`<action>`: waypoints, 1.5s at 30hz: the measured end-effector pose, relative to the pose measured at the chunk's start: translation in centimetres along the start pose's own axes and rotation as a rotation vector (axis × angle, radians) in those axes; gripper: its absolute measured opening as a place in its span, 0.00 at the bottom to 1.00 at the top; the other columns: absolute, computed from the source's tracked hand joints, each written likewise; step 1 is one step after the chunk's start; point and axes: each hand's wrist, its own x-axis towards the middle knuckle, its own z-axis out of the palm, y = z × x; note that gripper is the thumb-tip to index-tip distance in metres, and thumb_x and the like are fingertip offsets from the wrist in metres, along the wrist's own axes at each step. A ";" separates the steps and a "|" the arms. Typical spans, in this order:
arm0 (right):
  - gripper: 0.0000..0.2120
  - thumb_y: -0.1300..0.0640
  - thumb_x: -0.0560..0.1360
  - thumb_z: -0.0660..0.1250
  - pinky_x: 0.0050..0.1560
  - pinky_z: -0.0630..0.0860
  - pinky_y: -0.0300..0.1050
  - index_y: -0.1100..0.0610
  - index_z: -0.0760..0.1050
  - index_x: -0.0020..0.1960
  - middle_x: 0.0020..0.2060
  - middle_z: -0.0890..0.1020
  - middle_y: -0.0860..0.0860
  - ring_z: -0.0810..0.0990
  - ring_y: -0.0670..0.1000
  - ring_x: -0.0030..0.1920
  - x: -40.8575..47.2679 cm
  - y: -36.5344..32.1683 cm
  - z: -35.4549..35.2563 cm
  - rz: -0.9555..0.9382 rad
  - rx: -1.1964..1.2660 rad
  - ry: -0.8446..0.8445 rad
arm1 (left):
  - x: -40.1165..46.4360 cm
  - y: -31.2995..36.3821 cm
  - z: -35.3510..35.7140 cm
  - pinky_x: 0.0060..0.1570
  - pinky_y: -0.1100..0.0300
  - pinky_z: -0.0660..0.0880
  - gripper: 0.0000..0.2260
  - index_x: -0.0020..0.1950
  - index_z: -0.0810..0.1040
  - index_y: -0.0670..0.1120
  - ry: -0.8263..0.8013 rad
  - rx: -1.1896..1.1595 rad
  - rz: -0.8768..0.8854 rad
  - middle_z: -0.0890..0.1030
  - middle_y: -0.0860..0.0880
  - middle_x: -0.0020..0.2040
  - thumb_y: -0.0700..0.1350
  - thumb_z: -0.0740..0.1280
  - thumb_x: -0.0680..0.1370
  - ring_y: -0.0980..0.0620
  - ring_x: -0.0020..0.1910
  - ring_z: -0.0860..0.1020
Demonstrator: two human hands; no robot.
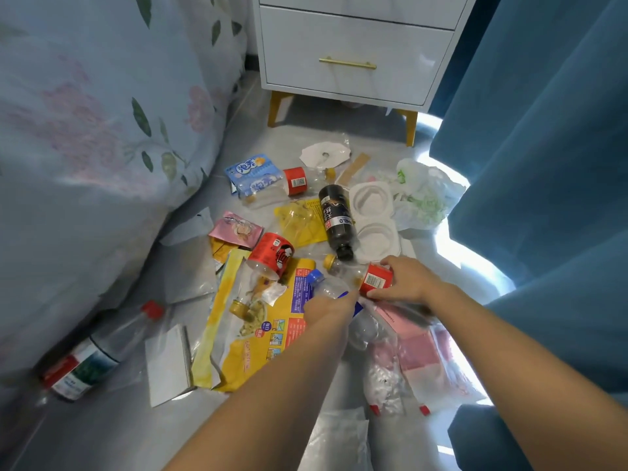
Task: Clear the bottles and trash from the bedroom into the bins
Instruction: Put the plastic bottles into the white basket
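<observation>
Bottles and wrappers litter the grey floor between the bed and the curtain. My left hand [331, 309] grips a clear bottle with a blue cap [326, 283]. My right hand [406, 282] curls round a clear bottle with a red label and yellow cap [373, 279]. A dark bottle [336, 220] lies just beyond, beside a white moulded tray [375, 215]. Another red-labelled bottle [272, 254] rests on a large yellow snack bag [244, 334]. A red-capped bottle [98, 351] lies at the bed's foot on the left.
A white nightstand [353, 49] on yellow legs stands at the back. The floral bedcover [95, 130] fills the left, a blue curtain [543, 164] the right. A blue snack pack [253, 176], a white plastic bag [424, 195], pink packets [421, 348] and a white card [168, 363] lie around.
</observation>
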 end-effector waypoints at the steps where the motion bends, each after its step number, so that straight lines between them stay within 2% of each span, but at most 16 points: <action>1: 0.37 0.37 0.64 0.73 0.57 0.75 0.48 0.54 0.70 0.66 0.58 0.78 0.54 0.77 0.54 0.55 0.1 0.2 0.3 -0.005 0.006 0.010 | 0.2 -0.2 -0.1 0.48 0.57 0.75 0.28 0.62 0.73 0.40 -0.016 -0.014 0.011 0.76 0.45 0.51 0.57 0.72 0.70 0.47 0.49 0.76; 5: 0.31 0.39 0.65 0.73 0.50 0.74 0.44 0.54 0.71 0.62 0.54 0.80 0.52 0.76 0.50 0.47 -0.2 0.3 1.2 -0.025 0.070 0.023 | -0.2 -0.3 -1.7 0.48 0.55 0.78 0.26 0.59 0.74 0.42 -0.026 -0.062 0.042 0.76 0.47 0.46 0.53 0.74 0.67 0.45 0.48 0.78; 8: 0.32 0.36 0.66 0.71 0.49 0.76 0.46 0.55 0.69 0.60 0.52 0.79 0.53 0.77 0.50 0.47 -0.7 -0.9 0.6 -0.033 0.095 0.054 | -0.5 0.1 -4.5 0.48 0.55 0.79 0.18 0.49 0.75 0.45 -0.026 -0.060 0.114 0.77 0.48 0.41 0.52 0.74 0.66 0.47 0.45 0.79; 10: 0.31 0.36 0.67 0.70 0.46 0.76 0.44 0.55 0.67 0.59 0.49 0.78 0.51 0.77 0.50 0.46 -1.3 -2.6 -0.6 -0.050 0.199 0.104 | -0.9 0.2 -7.2 0.50 0.53 0.80 0.18 0.45 0.74 0.46 -0.019 -0.008 0.180 0.78 0.48 0.42 0.52 0.76 0.64 0.47 0.46 0.80; 12: 0.27 0.39 0.68 0.71 0.39 0.72 0.38 0.53 0.66 0.57 0.46 0.76 0.48 0.76 0.48 0.44 -2.3 -5.4 -2.5 -0.079 0.393 0.153 | -1.8 0.2 -10.6 0.47 0.54 0.79 0.16 0.45 0.75 0.49 -0.010 0.032 0.256 0.81 0.46 0.46 0.51 0.77 0.63 0.46 0.47 0.81; 14: 0.23 0.43 0.70 0.71 0.37 0.69 0.34 0.52 0.66 0.56 0.45 0.75 0.45 0.75 0.45 0.43 -3.2 -8.8 -4.4 -0.126 0.557 0.161 | -3.0 0.3 -14.5 0.42 0.57 0.76 0.17 0.47 0.74 0.49 0.015 0.033 0.307 0.81 0.47 0.47 0.50 0.78 0.65 0.49 0.47 0.80; 18: 0.14 0.46 0.72 0.70 0.38 0.76 0.38 0.50 0.73 0.54 0.45 0.81 0.49 0.80 0.46 0.42 -4.8 -17.7 -7.9 -0.291 0.799 0.063 | -6.2 0.5 -23.5 0.45 0.57 0.77 0.29 0.56 0.72 0.45 0.166 0.002 0.325 0.79 0.48 0.50 0.55 0.79 0.62 0.49 0.50 0.80; 20: 0.13 0.47 0.73 0.70 0.39 0.78 0.41 0.50 0.74 0.54 0.44 0.82 0.49 0.81 0.47 0.40 -5.9 -22.8 -9.1 -0.368 0.865 0.020 | -8.0 0.4 -28.1 0.37 0.61 0.76 0.29 0.56 0.74 0.44 0.212 -0.042 0.342 0.81 0.47 0.51 0.54 0.79 0.62 0.51 0.45 0.80; 22: 0.12 0.51 0.74 0.70 0.38 0.78 0.42 0.54 0.74 0.54 0.43 0.81 0.51 0.80 0.48 0.39 -7.2 -28.0 -9.6 -0.427 0.941 -0.026 | -10.2 -0.2 -32.4 0.32 0.65 0.72 0.27 0.56 0.74 0.44 0.242 -0.055 0.362 0.81 0.48 0.49 0.52 0.79 0.63 0.55 0.41 0.79; 25: 0.17 0.52 0.73 0.70 0.41 0.79 0.49 0.60 0.74 0.57 0.43 0.80 0.54 0.80 0.51 0.39 -9.4 -35.4 -9.8 -0.541 0.977 -0.084 | -13.8 -1.8 -38.2 0.35 0.64 0.75 0.28 0.56 0.74 0.45 0.285 -0.092 0.394 0.81 0.48 0.49 0.52 0.79 0.61 0.55 0.42 0.80; 28: 0.16 0.51 0.74 0.69 0.45 0.81 0.54 0.58 0.73 0.57 0.44 0.80 0.53 0.79 0.50 0.40 -12.1 -41.7 -10.3 -0.672 0.983 -0.158 | -17.7 -4.2 -43.0 0.44 0.59 0.80 0.33 0.56 0.75 0.45 0.377 -0.161 0.407 0.82 0.48 0.51 0.55 0.79 0.56 0.53 0.46 0.82; 31: 0.11 0.52 0.74 0.68 0.42 0.81 0.52 0.55 0.73 0.53 0.44 0.80 0.54 0.79 0.50 0.38 -15.0 -46.3 -10.2 -0.765 0.979 -0.220 | -22.4 -8.0 -46.3 0.54 0.54 0.79 0.27 0.57 0.73 0.46 0.445 -0.191 0.390 0.81 0.50 0.52 0.50 0.79 0.63 0.51 0.50 0.81; 35: 0.13 0.54 0.75 0.69 0.32 0.81 0.42 0.59 0.72 0.55 0.45 0.79 0.58 0.78 0.51 0.37 -19.6 -49.4 -8.7 -0.876 0.967 -0.311 | -28.1 -14.8 -48.0 0.56 0.53 0.78 0.27 0.56 0.71 0.48 0.485 -0.208 0.293 0.80 0.51 0.53 0.50 0.79 0.63 0.52 0.52 0.80; 39: 0.28 0.35 0.59 0.73 0.38 0.82 0.46 0.51 0.75 0.50 0.40 0.82 0.51 0.81 0.47 0.37 -25.2 -51.2 -6.6 -0.994 0.941 -0.423 | -32.9 -21.4 -48.6 0.58 0.53 0.77 0.27 0.57 0.72 0.49 0.575 -0.310 0.242 0.80 0.52 0.54 0.49 0.79 0.63 0.52 0.53 0.80; 42: 0.36 0.28 0.52 0.74 0.39 0.83 0.47 0.51 0.76 0.52 0.42 0.82 0.51 0.83 0.48 0.38 -29.2 -52.5 -4.2 -1.053 0.917 -0.520 | -36.5 -26.2 -48.5 0.58 0.54 0.78 0.27 0.59 0.72 0.48 0.655 -0.411 0.200 0.80 0.51 0.54 0.48 0.79 0.64 0.53 0.53 0.80; 45: 0.37 0.28 0.51 0.74 0.37 0.83 0.45 0.51 0.76 0.52 0.43 0.82 0.53 0.83 0.50 0.39 -33.2 -53.0 -1.3 -1.099 0.920 -0.637 | -39.5 -31.0 -48.3 0.60 0.51 0.77 0.28 0.60 0.72 0.47 0.720 -0.496 0.158 0.80 0.51 0.56 0.48 0.80 0.64 0.51 0.55 0.80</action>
